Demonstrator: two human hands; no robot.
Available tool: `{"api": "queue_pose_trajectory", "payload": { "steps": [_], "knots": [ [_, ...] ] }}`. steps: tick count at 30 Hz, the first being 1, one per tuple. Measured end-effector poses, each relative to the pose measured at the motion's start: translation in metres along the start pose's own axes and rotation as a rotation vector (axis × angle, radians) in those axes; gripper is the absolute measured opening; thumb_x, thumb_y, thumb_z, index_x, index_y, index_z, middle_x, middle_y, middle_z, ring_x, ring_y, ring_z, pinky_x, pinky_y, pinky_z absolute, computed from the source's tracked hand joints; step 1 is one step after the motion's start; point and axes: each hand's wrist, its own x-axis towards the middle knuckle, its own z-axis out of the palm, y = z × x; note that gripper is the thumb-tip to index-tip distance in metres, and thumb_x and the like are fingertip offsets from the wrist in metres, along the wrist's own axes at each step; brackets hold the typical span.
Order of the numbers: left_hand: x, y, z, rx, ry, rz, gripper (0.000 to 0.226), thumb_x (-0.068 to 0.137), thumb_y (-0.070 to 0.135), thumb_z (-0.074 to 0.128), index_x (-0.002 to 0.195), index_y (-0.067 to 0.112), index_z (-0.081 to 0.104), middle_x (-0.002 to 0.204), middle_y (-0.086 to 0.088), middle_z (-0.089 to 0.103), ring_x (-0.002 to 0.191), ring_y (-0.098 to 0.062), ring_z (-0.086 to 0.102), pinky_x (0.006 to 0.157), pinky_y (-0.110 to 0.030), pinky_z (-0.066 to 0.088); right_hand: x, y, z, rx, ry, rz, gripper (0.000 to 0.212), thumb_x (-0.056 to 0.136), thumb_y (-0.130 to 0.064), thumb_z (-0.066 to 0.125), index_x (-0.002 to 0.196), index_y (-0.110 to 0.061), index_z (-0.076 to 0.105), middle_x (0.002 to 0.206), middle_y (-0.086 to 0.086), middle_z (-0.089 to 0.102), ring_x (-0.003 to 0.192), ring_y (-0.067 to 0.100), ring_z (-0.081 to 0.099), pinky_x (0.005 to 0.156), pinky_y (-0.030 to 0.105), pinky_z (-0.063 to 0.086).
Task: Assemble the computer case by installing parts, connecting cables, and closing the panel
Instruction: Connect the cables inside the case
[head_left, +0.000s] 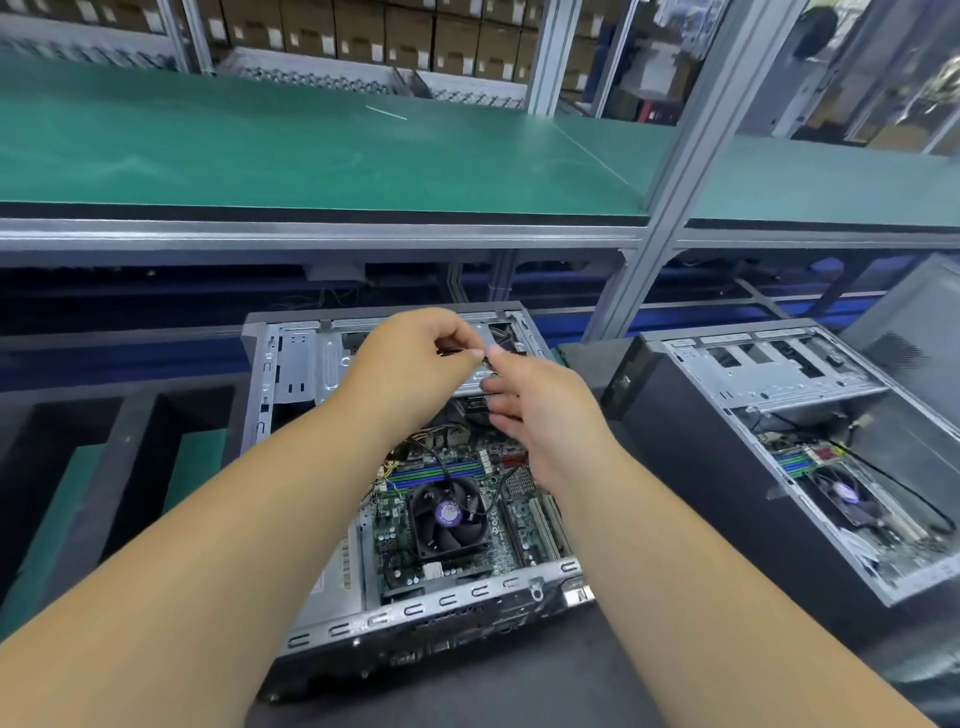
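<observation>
An open computer case (291, 395) lies flat in front of me, its motherboard (498, 525) and black CPU fan (451, 517) exposed. Both hands hover over the drive bay at the far end of the case. My left hand (410, 364) pinches a small dark cable end (480, 358) between thumb and fingertips. Just to its right, my right hand (535, 400) also has its thumb and forefinger on that piece, the other fingers loosely curled. A thin black cable (441, 462) runs across the board beneath my hands. What the piece connects to is hidden.
A second open case (779, 395) sits at the right with its own board and fan. A green-topped shelf (311, 156) on an aluminium frame runs behind the bench. Dark foam trays (119, 431) with green slots lie at the left.
</observation>
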Motion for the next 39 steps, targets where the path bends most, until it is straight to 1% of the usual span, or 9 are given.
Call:
{"api": "queue_pose_trajectory", "payload": {
  "steps": [6, 11, 17, 24, 27, 30, 31, 34, 39],
  "knots": [
    [-0.003, -0.011, -0.007, 0.202, -0.124, -0.052, 0.010, 0.085, 0.026, 0.070, 0.079, 0.030, 0.063, 0.075, 0.013, 0.063, 0.071, -0.004, 0.057, 0.059, -0.022, 0.039, 0.012, 0.011, -0.002, -0.811, 0.046, -0.607, 0.020, 0.087, -0.022, 0.074, 0.106, -0.028, 0.073, 0.086, -0.012, 0.051, 0.079, 0.006, 0.051, 0.069, 0.018, 0.039],
    [-0.009, -0.024, -0.014, 0.195, -0.207, -0.057, 0.020, 0.082, 0.019, 0.073, 0.091, 0.030, 0.059, 0.079, 0.013, 0.064, 0.064, 0.010, 0.054, 0.055, -0.008, 0.037, 0.026, 0.024, 0.003, -1.023, 0.038, -0.590, 0.005, 0.090, -0.028, 0.068, 0.087, -0.026, 0.065, 0.081, -0.005, 0.066, 0.079, 0.019, 0.060, 0.071, 0.033, 0.050],
    [-0.017, -0.044, -0.025, 0.617, -0.449, -0.106, 0.015, 0.090, 0.034, 0.063, 0.103, 0.028, 0.060, 0.093, 0.006, 0.062, 0.086, -0.019, 0.059, 0.077, -0.032, 0.051, 0.049, 0.054, -0.001, -0.978, -0.064, -0.218, 0.010, 0.094, -0.019, 0.058, 0.086, -0.016, 0.055, 0.086, 0.010, 0.071, 0.080, 0.030, 0.066, 0.072, 0.036, 0.054],
    [-0.016, -0.060, -0.014, 0.419, -0.307, -0.154, 0.029, 0.086, 0.040, 0.070, 0.111, 0.035, 0.056, 0.101, 0.012, 0.057, 0.092, -0.017, 0.057, 0.082, -0.032, 0.048, 0.071, 0.089, 0.026, -0.504, -0.090, 0.237, 0.017, 0.101, -0.011, 0.051, 0.087, -0.008, 0.060, 0.071, 0.009, 0.063, 0.057, 0.016, 0.053, 0.062, 0.031, 0.047],
    [-0.014, -0.067, -0.008, 0.386, -0.287, -0.147, 0.027, 0.085, 0.034, 0.071, 0.105, 0.032, 0.053, 0.103, 0.008, 0.061, 0.091, -0.017, 0.058, 0.077, -0.032, 0.049, 0.088, 0.096, 0.037, -0.521, -0.067, 0.186, 0.016, 0.099, -0.017, 0.052, 0.101, -0.009, 0.066, 0.117, 0.020, 0.068, 0.077, 0.017, 0.061, 0.079, 0.034, 0.053],
    [-0.013, -0.076, -0.007, 0.293, -0.207, -0.137, 0.022, 0.085, 0.020, 0.069, 0.100, 0.031, 0.055, 0.096, 0.009, 0.060, 0.087, -0.016, 0.059, 0.079, -0.036, 0.052, 0.093, 0.094, 0.042, -1.062, -0.077, 0.106, 0.050, 0.096, -0.027, 0.059, 0.143, -0.012, 0.050, 0.143, 0.007, 0.052, 0.123, 0.025, 0.056, 0.100, 0.035, 0.046],
    [-0.014, -0.079, -0.007, 0.271, -0.178, -0.125, 0.020, 0.086, 0.018, 0.067, 0.098, 0.031, 0.058, 0.094, 0.009, 0.060, 0.086, -0.015, 0.058, 0.079, -0.036, 0.053, 0.096, 0.096, 0.041, -1.181, -0.103, 0.026, 0.055, 0.095, -0.026, 0.061, 0.146, -0.010, 0.045, 0.142, 0.008, 0.053, 0.126, 0.027, 0.055, 0.100, 0.034, 0.043],
    [-0.017, -0.088, -0.005, 0.269, -0.122, -0.078, 0.015, 0.087, 0.020, 0.068, 0.098, 0.030, 0.065, 0.094, 0.009, 0.061, 0.085, -0.015, 0.059, 0.079, -0.034, 0.052, 0.114, 0.105, 0.033, -0.636, -0.002, 0.116, 0.039, 0.101, -0.022, 0.054, 0.135, -0.002, 0.051, 0.123, 0.016, 0.065, 0.106, 0.029, 0.062, 0.096, 0.035, 0.047],
    [-0.015, -0.095, -0.001, 0.372, -0.151, -0.032, 0.017, 0.088, 0.022, 0.066, 0.104, 0.029, 0.067, 0.099, 0.007, 0.062, 0.091, -0.016, 0.058, 0.077, -0.028, 0.046, 0.117, 0.114, 0.034, -0.461, -0.111, 0.163, 0.013, 0.103, -0.005, 0.047, 0.095, -0.010, 0.056, 0.073, 0.005, 0.062, 0.063, 0.013, 0.052, 0.058, 0.020, 0.042]
  ]
}}
